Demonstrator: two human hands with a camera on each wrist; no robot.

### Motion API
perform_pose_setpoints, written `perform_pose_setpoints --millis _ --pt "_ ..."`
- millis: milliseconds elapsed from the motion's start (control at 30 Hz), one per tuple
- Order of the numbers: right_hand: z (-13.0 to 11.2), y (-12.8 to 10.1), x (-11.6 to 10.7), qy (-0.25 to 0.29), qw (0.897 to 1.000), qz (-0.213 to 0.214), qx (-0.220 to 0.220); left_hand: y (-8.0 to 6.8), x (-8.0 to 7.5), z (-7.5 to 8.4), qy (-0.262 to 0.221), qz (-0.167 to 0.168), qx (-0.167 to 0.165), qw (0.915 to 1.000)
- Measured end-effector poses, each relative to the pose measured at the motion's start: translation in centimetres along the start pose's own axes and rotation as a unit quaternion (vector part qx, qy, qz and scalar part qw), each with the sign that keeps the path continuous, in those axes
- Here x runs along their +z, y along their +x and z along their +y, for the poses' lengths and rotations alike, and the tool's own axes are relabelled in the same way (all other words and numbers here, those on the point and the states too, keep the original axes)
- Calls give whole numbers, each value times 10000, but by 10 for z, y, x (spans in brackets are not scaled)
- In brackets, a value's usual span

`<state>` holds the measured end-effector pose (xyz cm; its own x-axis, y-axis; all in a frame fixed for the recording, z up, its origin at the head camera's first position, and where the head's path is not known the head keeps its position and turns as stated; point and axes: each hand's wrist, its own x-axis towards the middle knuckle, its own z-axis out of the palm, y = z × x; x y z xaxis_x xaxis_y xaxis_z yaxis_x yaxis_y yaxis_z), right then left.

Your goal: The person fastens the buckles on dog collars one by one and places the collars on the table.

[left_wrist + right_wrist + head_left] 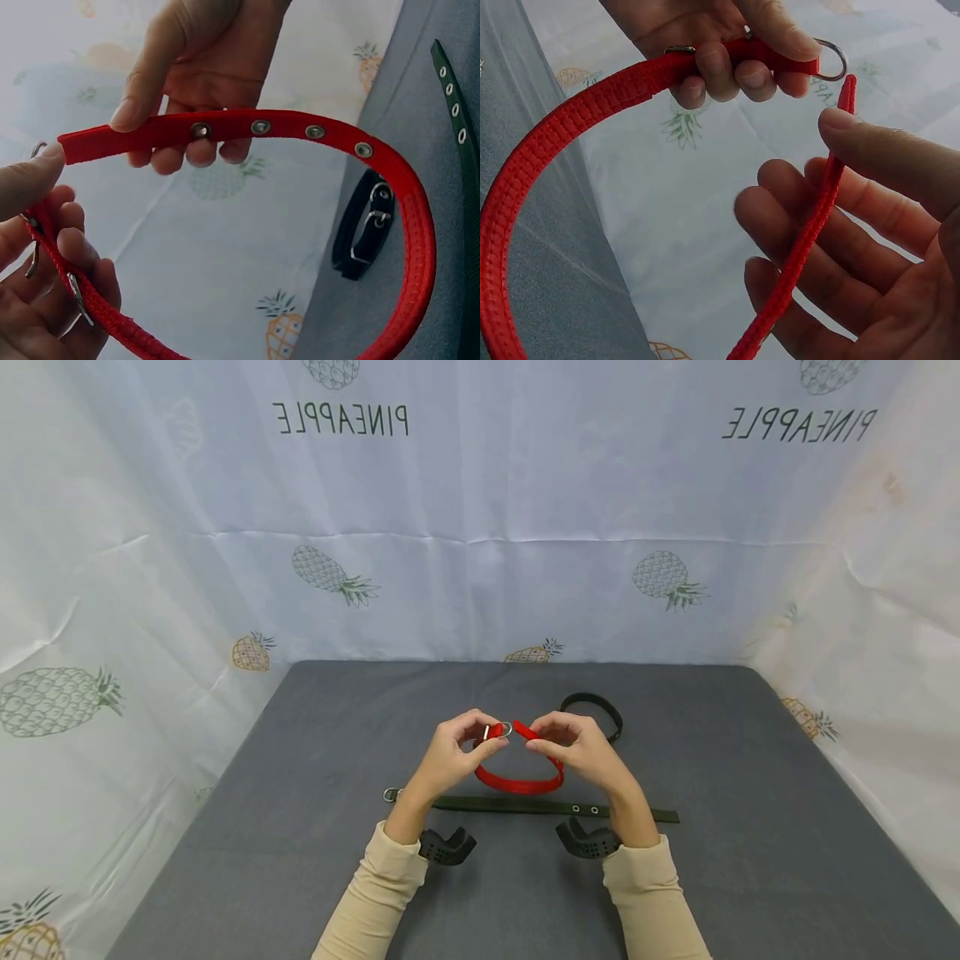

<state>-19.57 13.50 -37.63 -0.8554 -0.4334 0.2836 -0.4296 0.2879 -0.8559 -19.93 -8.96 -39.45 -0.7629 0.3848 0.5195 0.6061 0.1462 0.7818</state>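
Pineapple-print cloth hangs behind a grey bench. Going from the left, the left hand curls its fingers round the buckle end of the red collar, so the metal ring stays free and steady. The collar hangs as a loop above the bench between both hands. The right hand pinches the free holed tip with thumb and fingers, pointing it at the ring. A green strap lies flat under the hands, a black collar behind, to the right.
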Motion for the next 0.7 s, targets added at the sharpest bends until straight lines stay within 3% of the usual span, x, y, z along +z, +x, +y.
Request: perform_pose_setpoints --millis 300,700 --pt "3 0 -1 -20 9999 72 -70 1 1 2 135 -283 -212 9993" --pt "3 2 3 -136 9999 10 -16 1 2 3 85 -414 -369 9984"
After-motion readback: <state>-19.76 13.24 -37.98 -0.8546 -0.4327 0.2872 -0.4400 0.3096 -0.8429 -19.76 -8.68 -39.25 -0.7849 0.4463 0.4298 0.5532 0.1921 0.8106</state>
